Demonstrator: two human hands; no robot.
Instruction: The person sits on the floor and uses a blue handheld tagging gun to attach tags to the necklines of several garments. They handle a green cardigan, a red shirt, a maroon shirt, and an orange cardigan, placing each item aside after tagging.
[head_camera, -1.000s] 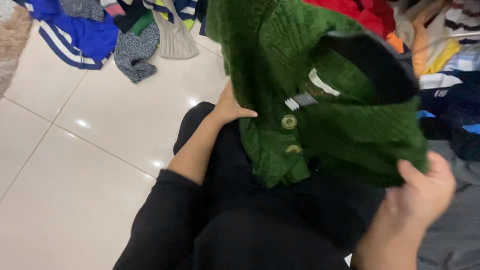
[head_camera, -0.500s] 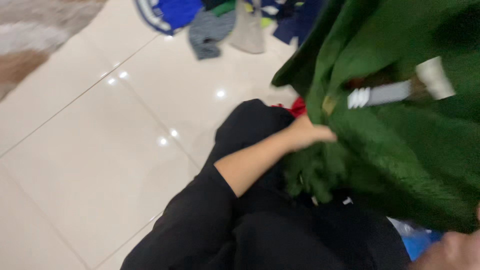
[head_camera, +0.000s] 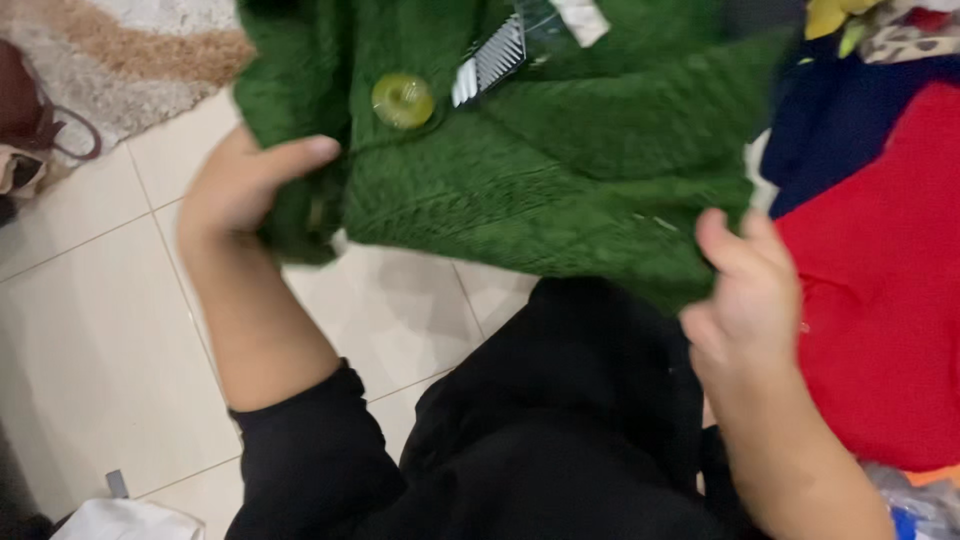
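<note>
While held up over the lap, thick green knitted cardigan (head_camera: 560, 170) stretched between both hands, filling the upper middle of the view. Left hand (head_camera: 240, 190) closed on the garment's left edge, thumb laid across the front, remaining fingers wrapped behind the bunched knit and hidden there. Right hand (head_camera: 750, 290) at the garment's lower right corner, thumb raised against the fabric, fingers curled loosely; pinching the hem, apparently, though the contact itself sits behind the hand and cannot be seen for certain. Round, pale yellow-green translucent button (head_camera: 402, 100) sewn near the upper left of the front panel, just above the left thumb. Striped grey-and-white tag (head_camera: 490, 62) hanging just right of the button, with a plain white label (head_camera: 580, 15) above it at the top edge. Black long sleeve (head_camera: 310, 450) pushed back from the left forearm, black clothing over the lap (head_camera: 560, 420) directly beneath the cardigan. Glossy cream floor tiles (head_camera: 90, 330) under everything on the left. Shaggy beige and brown rug (head_camera: 150, 50) in the upper left corner, dark brown bag with a loop strap (head_camera: 30, 110) resting on its edge. Bright red garment (head_camera: 880, 300) just right of the right hand, dark navy cloth (head_camera: 840, 130) above it, touching the cardigan's right edge. White fabric (head_camera: 120, 520) at the bottom left corner.
</note>
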